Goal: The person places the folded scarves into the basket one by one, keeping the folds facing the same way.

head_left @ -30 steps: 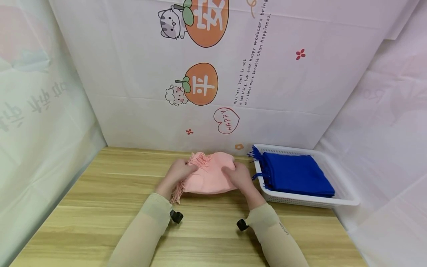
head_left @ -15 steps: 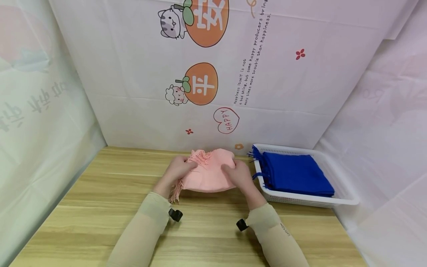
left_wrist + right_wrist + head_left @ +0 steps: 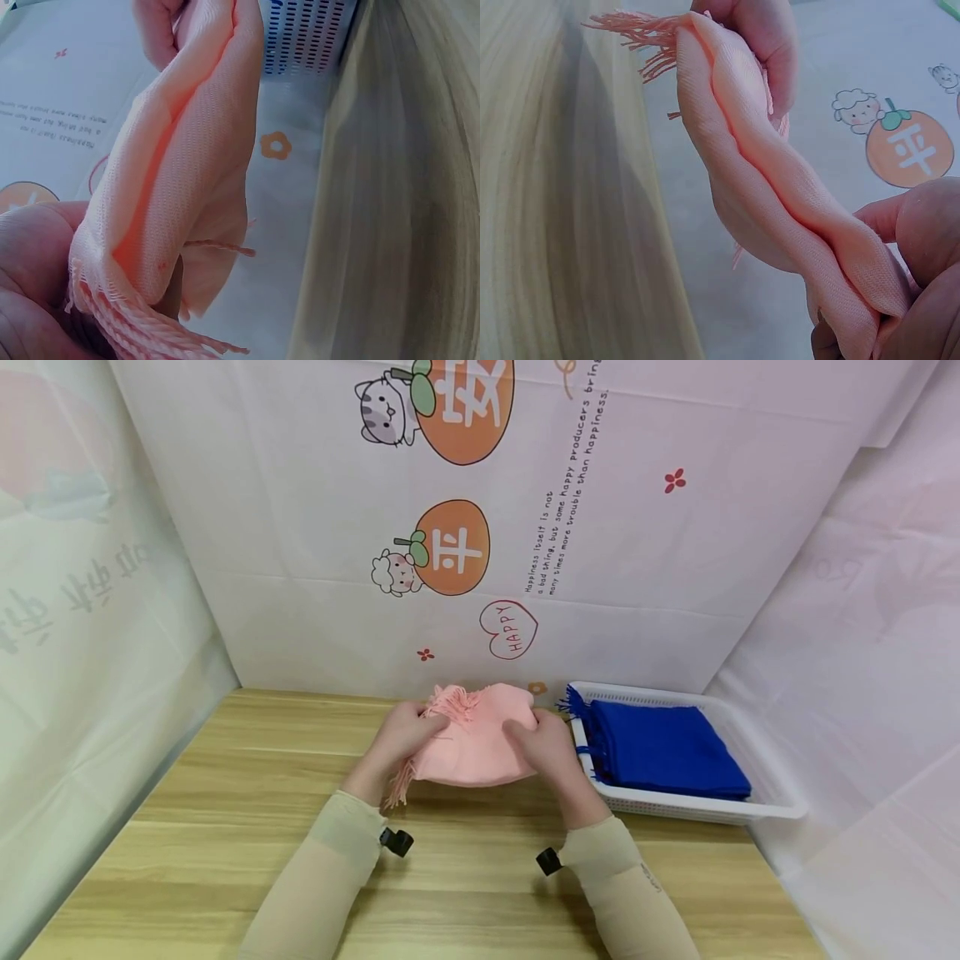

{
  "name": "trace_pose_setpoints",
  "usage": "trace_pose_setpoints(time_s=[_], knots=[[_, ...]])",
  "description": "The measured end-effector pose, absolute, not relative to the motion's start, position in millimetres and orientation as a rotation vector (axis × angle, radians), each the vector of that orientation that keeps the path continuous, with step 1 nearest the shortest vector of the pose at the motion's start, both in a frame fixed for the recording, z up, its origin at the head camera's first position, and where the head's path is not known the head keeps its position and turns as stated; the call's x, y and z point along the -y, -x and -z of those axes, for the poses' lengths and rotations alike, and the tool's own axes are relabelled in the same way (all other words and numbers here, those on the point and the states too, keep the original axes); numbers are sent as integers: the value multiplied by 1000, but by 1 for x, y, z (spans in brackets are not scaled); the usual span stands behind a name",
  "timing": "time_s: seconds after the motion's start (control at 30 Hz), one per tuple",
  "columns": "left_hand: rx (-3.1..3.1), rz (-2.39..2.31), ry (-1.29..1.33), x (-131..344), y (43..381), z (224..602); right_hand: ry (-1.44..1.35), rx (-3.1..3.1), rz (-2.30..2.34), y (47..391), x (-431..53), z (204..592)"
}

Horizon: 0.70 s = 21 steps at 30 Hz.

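A folded pink scarf [image 3: 480, 747] with fringed ends is held up between both hands above the table. My left hand [image 3: 401, 735] grips its left side, thumb on top, beside the fringe. On the opposite side my right hand [image 3: 551, 745] pinches the scarf with the thumb over its upper face. The left wrist view shows the pink scarf [image 3: 187, 142] edge-on as thick folded layers, its fringe hanging by the left hand [image 3: 34, 277]. In the right wrist view the layers of the scarf [image 3: 780, 180] run down to the right hand [image 3: 922, 277]. Fingers beneath the cloth are mostly hidden.
At the right a white perforated basket [image 3: 776, 789] holds a folded blue scarf [image 3: 671, 750] whose fringe hangs over the basket's left rim. The wooden table [image 3: 225, 827] ends at a printed white sheet [image 3: 315, 610] behind; more white sheeting stands on both sides.
Both hands have lifted the pink scarf slightly and carried it a little farther toward the back sheet. During the last half second they also shifted slightly right. The basket has stayed in place.
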<state>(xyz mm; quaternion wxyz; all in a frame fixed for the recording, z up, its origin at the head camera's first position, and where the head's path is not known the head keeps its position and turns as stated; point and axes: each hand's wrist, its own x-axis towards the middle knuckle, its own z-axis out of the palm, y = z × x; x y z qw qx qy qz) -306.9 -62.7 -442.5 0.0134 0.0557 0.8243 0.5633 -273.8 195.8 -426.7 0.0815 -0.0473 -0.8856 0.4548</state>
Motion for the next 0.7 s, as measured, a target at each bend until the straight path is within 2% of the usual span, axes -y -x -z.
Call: trace_pose_setpoints(time_s=[0.7], knots=[[-2661, -1731, -317, 41, 292, 421, 81, 2678, -1249, 257, -225, 401]])
